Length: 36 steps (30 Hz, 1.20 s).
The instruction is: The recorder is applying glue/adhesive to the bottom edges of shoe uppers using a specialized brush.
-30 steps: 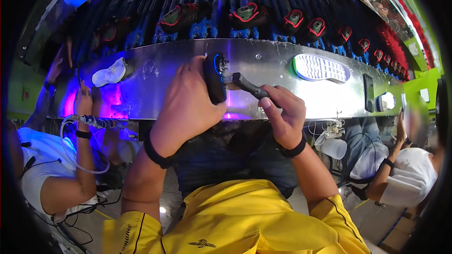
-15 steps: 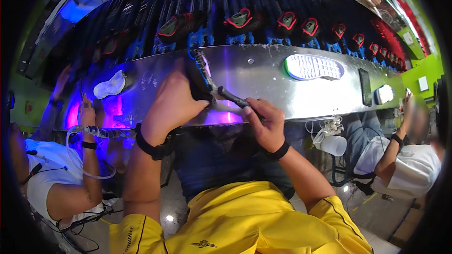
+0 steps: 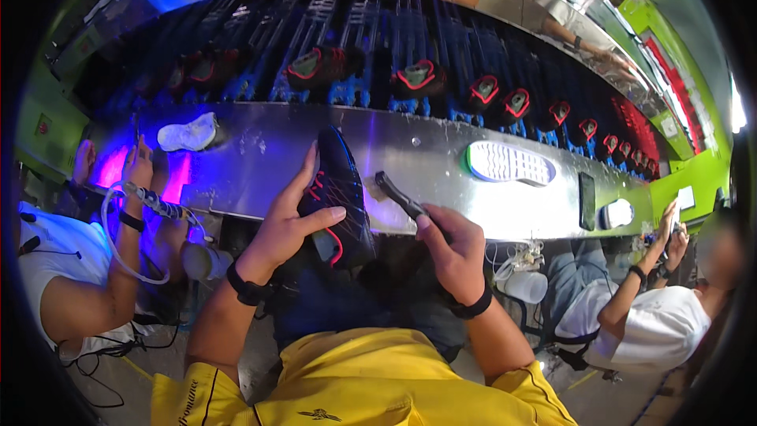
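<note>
A black shoe upper [image 3: 347,201] with red lacing and a red-edged collar is gripped in my left hand [image 3: 285,225], toe pointing away from me, over the near edge of the metal bench. My thumb lies across it near the collar. In my right hand [image 3: 459,256] is a small brush [image 3: 406,201] with a dark handle, its bristle head close beside the shoe's right side, apart from it. Further right on the bench lies a white sole [image 3: 511,164], tread side up. Another white sole [image 3: 188,134] lies at the left.
Beyond the metal bench [image 3: 300,122] runs a conveyor carrying several black shoes [image 3: 418,75] with red collars. A dark flat bar [image 3: 587,199] and a small white sole [image 3: 617,213] lie at the right. Co-workers sit on both sides; a white container [image 3: 524,288] hangs below the bench edge.
The shoe has come nearer to me and now shows its laced top rather than its edge. The brush has moved off the shoe to the right. My view has shifted up.
</note>
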{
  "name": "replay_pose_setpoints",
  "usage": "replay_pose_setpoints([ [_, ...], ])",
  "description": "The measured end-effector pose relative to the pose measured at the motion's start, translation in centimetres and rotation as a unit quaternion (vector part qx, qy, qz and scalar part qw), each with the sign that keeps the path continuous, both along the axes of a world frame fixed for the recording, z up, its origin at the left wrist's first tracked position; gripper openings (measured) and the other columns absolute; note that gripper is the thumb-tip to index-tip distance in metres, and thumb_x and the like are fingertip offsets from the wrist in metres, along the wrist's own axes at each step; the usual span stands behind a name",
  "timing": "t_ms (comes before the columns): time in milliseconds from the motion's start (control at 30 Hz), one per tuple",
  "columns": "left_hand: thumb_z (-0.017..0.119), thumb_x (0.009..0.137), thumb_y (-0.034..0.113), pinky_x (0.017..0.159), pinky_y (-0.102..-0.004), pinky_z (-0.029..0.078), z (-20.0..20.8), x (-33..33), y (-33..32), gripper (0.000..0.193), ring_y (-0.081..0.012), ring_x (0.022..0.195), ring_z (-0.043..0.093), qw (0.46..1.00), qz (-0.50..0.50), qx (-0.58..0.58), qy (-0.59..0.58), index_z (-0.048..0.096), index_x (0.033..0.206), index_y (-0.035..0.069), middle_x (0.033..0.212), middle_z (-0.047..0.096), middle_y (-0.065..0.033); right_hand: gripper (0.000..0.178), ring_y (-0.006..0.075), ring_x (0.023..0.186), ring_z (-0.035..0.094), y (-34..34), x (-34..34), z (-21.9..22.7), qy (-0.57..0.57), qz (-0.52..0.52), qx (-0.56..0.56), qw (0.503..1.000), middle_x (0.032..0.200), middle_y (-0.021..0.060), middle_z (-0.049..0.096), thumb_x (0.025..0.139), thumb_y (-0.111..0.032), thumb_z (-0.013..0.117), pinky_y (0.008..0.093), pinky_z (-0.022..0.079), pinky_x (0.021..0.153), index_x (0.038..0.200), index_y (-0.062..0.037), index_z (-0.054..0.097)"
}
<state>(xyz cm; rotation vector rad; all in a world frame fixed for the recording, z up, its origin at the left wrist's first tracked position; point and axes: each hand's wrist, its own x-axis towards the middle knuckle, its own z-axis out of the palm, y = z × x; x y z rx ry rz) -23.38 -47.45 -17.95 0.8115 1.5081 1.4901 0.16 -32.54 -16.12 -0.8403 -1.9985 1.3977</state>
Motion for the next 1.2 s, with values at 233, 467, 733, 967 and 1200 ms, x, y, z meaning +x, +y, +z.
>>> replay_pose_setpoints([
  [233, 0.085, 0.089, 0.013, 0.133, -0.0371, 0.013, 1.9, 0.9, -0.8, 0.105, -0.0233, 0.165, 0.021, 0.999, -0.019, 0.009, -0.025, 0.022, 0.169, -0.01, 0.178, 0.028, -0.0188, 0.02, 0.0256, 0.061, 0.06, -0.4, 0.5, 0.9, -0.022, 0.011, 0.055, 0.998, 0.076, 0.0163, 0.065, 0.099, -0.011, 0.075, 0.0344, 0.045, 0.059, 0.112, 0.0043, 0.076],
  [467, 0.083, 0.09, 0.015, 0.132, -0.0356, 0.019, 3.6, 1.4, -1.2, 0.102, -0.0217, 0.161, 0.03, 0.998, -0.054, 0.006, 0.012, 0.025, 0.169, -0.009, 0.173, 0.037, -0.017, 0.021, 0.0237, 0.058, 0.059, -0.2, -0.2, 1.6, -0.042, -0.01, 0.111, 0.993, 0.075, 0.0156, 0.063, 0.098, -0.01, 0.076, 0.0342, 0.044, 0.057, 0.113, 0.0037, 0.077],
  [733, 0.078, 0.092, 0.009, 0.13, -0.0344, 0.026, 3.5, 0.6, -0.3, 0.095, -0.0194, 0.157, 0.037, 0.997, -0.014, 0.015, -0.075, 0.027, 0.17, -0.007, 0.171, 0.041, -0.0138, 0.021, 0.0221, 0.06, 0.061, -0.3, 1.6, 2.0, -0.029, 0.032, 0.041, 0.998, 0.077, 0.0147, 0.066, 0.096, -0.01, 0.077, 0.0314, 0.046, 0.059, 0.11, 0.005, 0.077],
  [967, 0.073, 0.095, 0.005, 0.126, -0.0341, 0.036, 3.0, -0.9, 0.2, 0.088, -0.0193, 0.151, 0.046, 0.988, 0.027, 0.008, -0.149, 0.028, 0.171, -0.003, 0.169, 0.044, -0.0133, 0.022, 0.023, 0.062, 0.062, 0.5, 2.9, 2.7, -0.046, 0.104, 0.024, 0.993, 0.079, 0.0152, 0.068, 0.095, -0.009, 0.077, 0.032, 0.047, 0.061, 0.11, 0.0059, 0.077],
  [1200, 0.072, 0.098, 0.008, 0.115, -0.0321, 0.049, 3.7, -0.7, 1.1, 0.082, -0.0165, 0.134, 0.062, 0.979, 0.058, -0.022, -0.194, 0.033, 0.17, 0.001, 0.151, 0.062, -0.0099, 0.021, 0.0201, 0.06, 0.06, 1.3, 3.4, 4.5, -0.094, 0.104, 0.001, 0.99, 0.077, 0.0132, 0.067, 0.094, -0.008, 0.077, 0.0315, 0.045, 0.058, 0.111, 0.0053, 0.077],
])
